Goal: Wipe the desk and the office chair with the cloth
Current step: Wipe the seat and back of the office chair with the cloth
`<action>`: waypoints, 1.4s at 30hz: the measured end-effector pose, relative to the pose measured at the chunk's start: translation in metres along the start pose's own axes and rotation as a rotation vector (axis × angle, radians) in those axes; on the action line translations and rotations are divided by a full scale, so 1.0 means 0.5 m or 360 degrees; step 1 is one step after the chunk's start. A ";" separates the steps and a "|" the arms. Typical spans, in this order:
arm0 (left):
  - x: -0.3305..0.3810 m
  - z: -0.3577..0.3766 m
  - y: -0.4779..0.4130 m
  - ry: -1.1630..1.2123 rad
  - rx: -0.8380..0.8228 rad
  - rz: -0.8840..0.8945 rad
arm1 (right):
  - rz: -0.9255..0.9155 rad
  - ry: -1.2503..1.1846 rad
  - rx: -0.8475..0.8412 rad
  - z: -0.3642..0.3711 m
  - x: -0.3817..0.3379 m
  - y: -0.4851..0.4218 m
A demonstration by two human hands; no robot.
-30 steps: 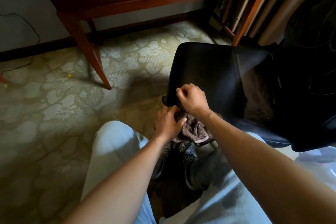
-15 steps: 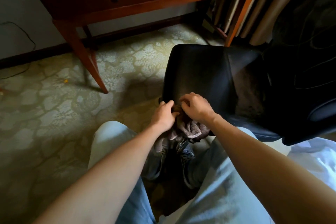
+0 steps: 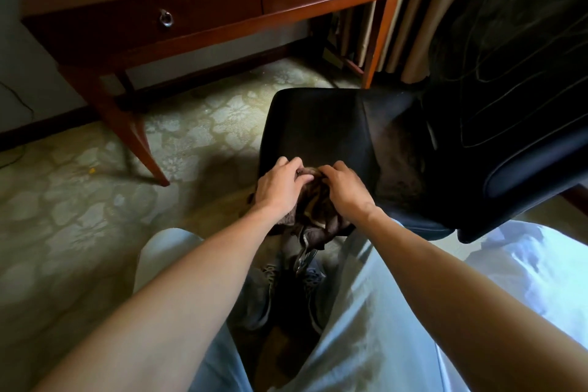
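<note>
Light jeans and grey sneakers sit closest to the camera. Just past them, the left hand and right hand both have their fingers curled into a bunched-up brown cloth, right at the front edge of the black office chair seat. The wooden desk stands further back on the patterned carpet.

- Bare carpet lies open left of the chair seat.
- The tall backrest blocks the right side.
- A worktop leg stands far left.
</note>
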State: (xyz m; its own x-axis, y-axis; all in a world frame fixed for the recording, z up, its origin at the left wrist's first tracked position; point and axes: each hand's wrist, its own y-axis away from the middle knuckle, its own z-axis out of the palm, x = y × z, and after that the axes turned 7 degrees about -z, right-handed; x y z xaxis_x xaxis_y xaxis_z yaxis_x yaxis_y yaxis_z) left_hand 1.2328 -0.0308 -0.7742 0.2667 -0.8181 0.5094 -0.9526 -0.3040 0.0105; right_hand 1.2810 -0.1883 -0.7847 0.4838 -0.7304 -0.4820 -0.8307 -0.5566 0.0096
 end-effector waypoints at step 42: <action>0.076 0.132 -0.150 -0.0779 -0.0937 0.0257 | 0.0299 0.0414 -0.0448 0.012 0.129 -0.038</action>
State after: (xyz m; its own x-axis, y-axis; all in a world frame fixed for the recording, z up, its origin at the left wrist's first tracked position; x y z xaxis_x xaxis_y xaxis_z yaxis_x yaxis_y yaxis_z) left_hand 1.3239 -0.0716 -0.8125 0.0219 -0.9939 0.1077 -0.8695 0.0342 0.4927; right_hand 1.3265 -0.2225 -0.8211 0.4147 -0.8849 -0.2122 -0.8209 -0.4644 0.3323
